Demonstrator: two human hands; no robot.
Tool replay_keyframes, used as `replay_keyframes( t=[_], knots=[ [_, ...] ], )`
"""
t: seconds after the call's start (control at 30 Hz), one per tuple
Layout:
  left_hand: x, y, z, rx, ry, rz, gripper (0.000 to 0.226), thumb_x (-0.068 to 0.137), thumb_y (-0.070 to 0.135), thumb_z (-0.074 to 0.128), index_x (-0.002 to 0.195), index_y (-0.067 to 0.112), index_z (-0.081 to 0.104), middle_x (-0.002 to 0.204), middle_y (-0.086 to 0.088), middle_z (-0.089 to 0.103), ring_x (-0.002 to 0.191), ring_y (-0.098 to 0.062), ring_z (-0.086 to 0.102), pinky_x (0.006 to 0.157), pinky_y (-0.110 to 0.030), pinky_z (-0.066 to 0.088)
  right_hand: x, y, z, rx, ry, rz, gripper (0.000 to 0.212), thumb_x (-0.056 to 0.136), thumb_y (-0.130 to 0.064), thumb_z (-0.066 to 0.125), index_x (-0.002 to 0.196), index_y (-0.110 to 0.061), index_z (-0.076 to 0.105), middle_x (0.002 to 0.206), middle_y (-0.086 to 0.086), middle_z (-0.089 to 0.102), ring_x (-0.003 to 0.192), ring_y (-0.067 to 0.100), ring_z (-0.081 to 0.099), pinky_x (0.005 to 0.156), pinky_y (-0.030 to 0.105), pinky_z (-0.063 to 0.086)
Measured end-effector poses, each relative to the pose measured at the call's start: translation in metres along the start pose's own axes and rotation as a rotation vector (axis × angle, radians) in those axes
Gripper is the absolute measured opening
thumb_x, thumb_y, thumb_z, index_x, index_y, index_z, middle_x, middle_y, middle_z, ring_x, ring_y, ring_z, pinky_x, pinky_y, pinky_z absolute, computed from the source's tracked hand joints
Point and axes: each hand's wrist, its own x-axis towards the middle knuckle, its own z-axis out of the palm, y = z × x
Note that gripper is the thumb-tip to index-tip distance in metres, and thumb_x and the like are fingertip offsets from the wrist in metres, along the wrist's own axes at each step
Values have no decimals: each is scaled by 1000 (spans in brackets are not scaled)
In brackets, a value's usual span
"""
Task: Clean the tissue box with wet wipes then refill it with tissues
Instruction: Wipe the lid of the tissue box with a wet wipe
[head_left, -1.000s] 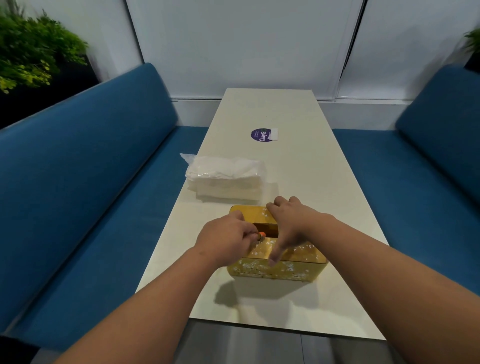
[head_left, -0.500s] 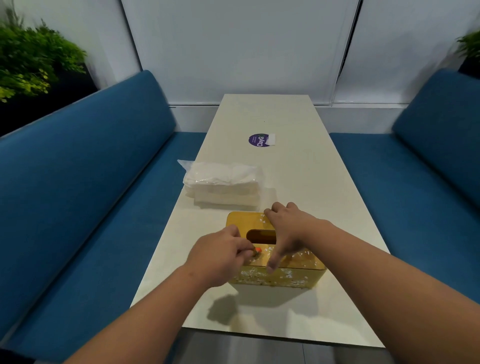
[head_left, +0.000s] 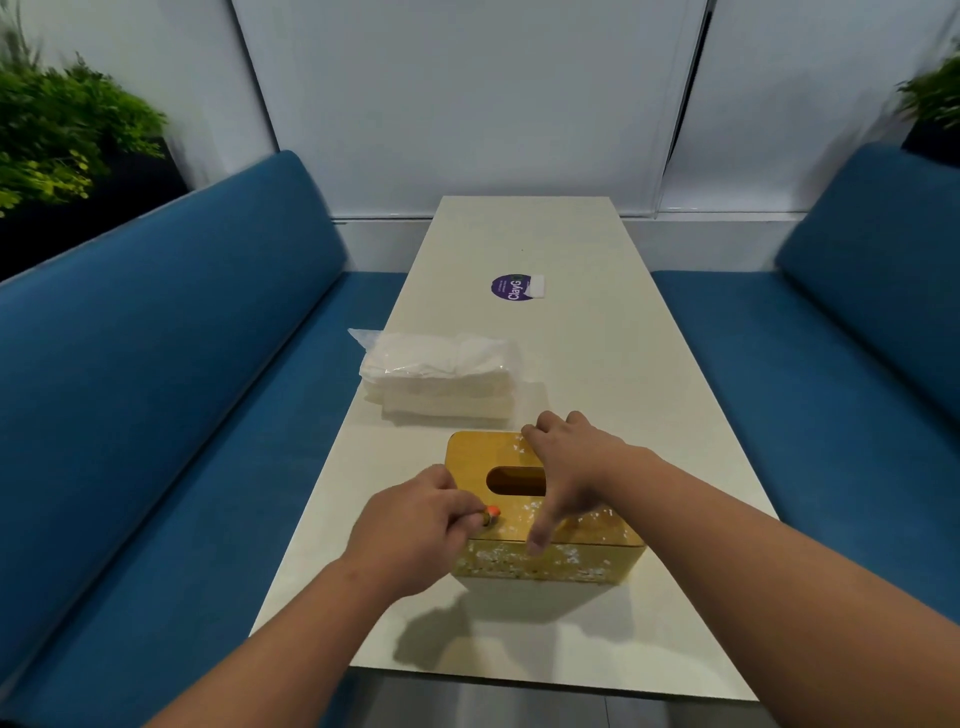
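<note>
On the near end of the counter (head_left: 597, 332) sits the gold tissue box (head_left: 470, 460), speckled with white bits, with the tissue pack (head_left: 441, 374) just beyond it at eleven o'clock. Left hand (head_left: 410, 535) fingers clench a small orange-tipped object (head_left: 491, 514) against the lid, while the right hand (head_left: 574, 470) spans the lid, fingers spread and pressing. Cleaning looks unfinished; next comes clearing the specks, and no wet wipe is visible.

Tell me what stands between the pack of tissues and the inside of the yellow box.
The box's lid is on, and both hands rest on it: the left hand near the slot, the right hand across the top. The pack of tissues lies just beyond the tissue box, with only bare table between them.
</note>
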Motion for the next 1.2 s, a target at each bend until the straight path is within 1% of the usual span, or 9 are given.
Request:
replay_keyframes(
  t=[0.13,0.3,0.47,0.57,0.7,0.8,1.0,1.13,1.2],
  knots=[
    [3,20,5,1,-34,86,30,94,52,45,116,42,64,101,14,51,86,-10,55,71,-26,45,0,-2,1,2,1,1,133,37,-79,78,145,-21,28,133,-2,36,121,24,34,99,46,45],
    [2,3,-3,3,-41,35,31,94,53,45,113,42,66,98,15,52,86,-6,54,71,-25,45,-1,-1,0,6,2,6,133,37,-78,80,146,-21,28,134,-2,36,121,24,33,100,46,44],
    [15,25,-1,39,-52,99,30,94,53,45,111,43,66,94,14,48,85,-11,55,65,-25,38,-1,-1,1,-8,6,6,134,37,-79,79,146,-21,28,134,-1,36,121,25,34,99,45,44],
    [24,14,-8,61,-36,16,31,93,57,43,108,44,66,94,11,51,85,-12,56,67,-27,43,-1,-2,2,-3,-6,4,135,38,-77,79,148,-21,26,135,-1,35,122,25,33,100,46,44],
    [7,8,-8,46,-101,57,28,93,51,47,109,43,67,95,12,53,83,-9,55,70,-28,46,-1,0,-1,3,-2,9,135,35,-78,79,146,-22,27,133,-3,36,120,24,34,99,47,45],
    [18,21,-7,60,-60,94,29,94,52,45,109,43,67,94,10,51,81,-11,55,67,-27,42,0,1,-4,-10,12,14,135,38,-78,79,148,-21,26,135,-1,36,121,25,34,99,44,44],
    [12,-4,-3,41,-8,-4,32,94,55,43,108,42,68,92,14,50,83,-9,54,70,-28,48,-1,0,1,3,0,10,137,35,-79,79,148,-22,25,136,-1,35,123,25,33,100,46,44],
    [6,14,5,31,-6,95,32,94,54,43,108,41,68,94,13,53,82,-9,55,67,-26,43,0,1,0,3,1,15,138,35,-79,79,149,-22,25,137,-1,35,123,25,33,100,47,44],
    [11,15,5,29,8,75,32,94,55,42,107,41,68,93,12,53,82,-10,55,66,-26,44,0,0,3,3,-1,11,138,34,-79,78,148,-22,25,137,-2,35,123,25,33,100,48,44]
  ],
)
